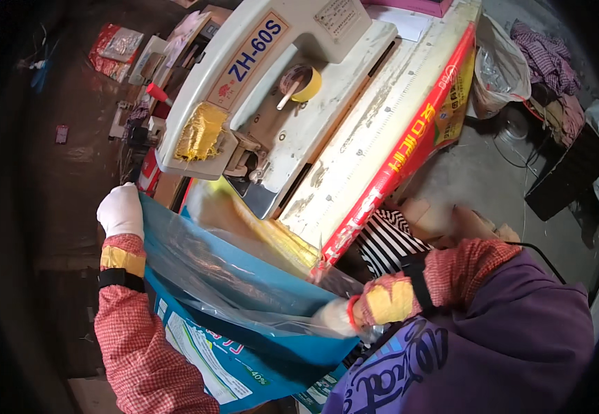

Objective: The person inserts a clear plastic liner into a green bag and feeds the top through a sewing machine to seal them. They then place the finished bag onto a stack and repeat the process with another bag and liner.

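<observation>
A large blue printed plastic sack [244,366] with a clear inner liner [203,259] spreads across my front, its mouth stretched between both hands. My left hand [120,210], in a white glove, is closed on the upper left corner of the mouth. Over at the right end, my right hand [335,317], also gloved, grips the other side of the rim; its fingertips are partly hidden by the plastic. Just beyond the sack stands a cream industrial sewing machine [327,41]. Its needle area [247,162] is above and apart from the sack.
A roll of yellow tape [306,84] lies on the machine bed. The worktable's edge is wrapped in red and yellow sheeting [410,148]. An open white sack [499,69], checked cloth [544,55] and a black box [565,179] are at the right. Small tools clutter the left.
</observation>
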`<state>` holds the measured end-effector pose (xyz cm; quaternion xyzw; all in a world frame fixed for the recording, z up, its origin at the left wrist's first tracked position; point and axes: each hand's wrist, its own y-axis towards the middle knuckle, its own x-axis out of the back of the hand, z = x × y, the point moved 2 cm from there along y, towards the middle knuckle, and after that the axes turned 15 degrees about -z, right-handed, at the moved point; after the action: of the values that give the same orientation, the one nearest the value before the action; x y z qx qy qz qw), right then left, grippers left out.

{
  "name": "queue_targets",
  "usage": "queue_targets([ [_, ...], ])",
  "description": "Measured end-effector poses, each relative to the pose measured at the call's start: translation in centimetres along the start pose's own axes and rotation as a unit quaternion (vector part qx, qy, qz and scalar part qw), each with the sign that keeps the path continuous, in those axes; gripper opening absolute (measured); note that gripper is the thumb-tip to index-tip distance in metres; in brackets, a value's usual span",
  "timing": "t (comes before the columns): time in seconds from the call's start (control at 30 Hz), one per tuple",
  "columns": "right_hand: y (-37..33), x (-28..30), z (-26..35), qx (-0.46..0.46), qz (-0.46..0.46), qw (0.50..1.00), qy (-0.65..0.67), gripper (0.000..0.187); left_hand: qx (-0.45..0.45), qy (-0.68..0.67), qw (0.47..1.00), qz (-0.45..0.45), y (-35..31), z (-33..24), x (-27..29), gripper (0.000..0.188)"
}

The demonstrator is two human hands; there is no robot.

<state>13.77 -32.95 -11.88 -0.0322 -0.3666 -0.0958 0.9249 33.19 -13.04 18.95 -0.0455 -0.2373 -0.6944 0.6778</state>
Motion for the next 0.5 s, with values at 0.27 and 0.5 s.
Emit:
queue_targets([
  [0.27, -2.1, 13.5, -1.3, -0.161, -0.5, 0.851, 0.026, 0.072, -0.043, -0.003, 0.998, -0.039, -0.3, -1.8, 1.2, 0.018],
  [0.5, -1.5, 13.7, -0.9, -0.006, -0.448, 0.874, 0.189, 0.04, -0.037, -0.004, 0.999, -0.033, -0.5, -1.4, 0.8, 0.019],
])
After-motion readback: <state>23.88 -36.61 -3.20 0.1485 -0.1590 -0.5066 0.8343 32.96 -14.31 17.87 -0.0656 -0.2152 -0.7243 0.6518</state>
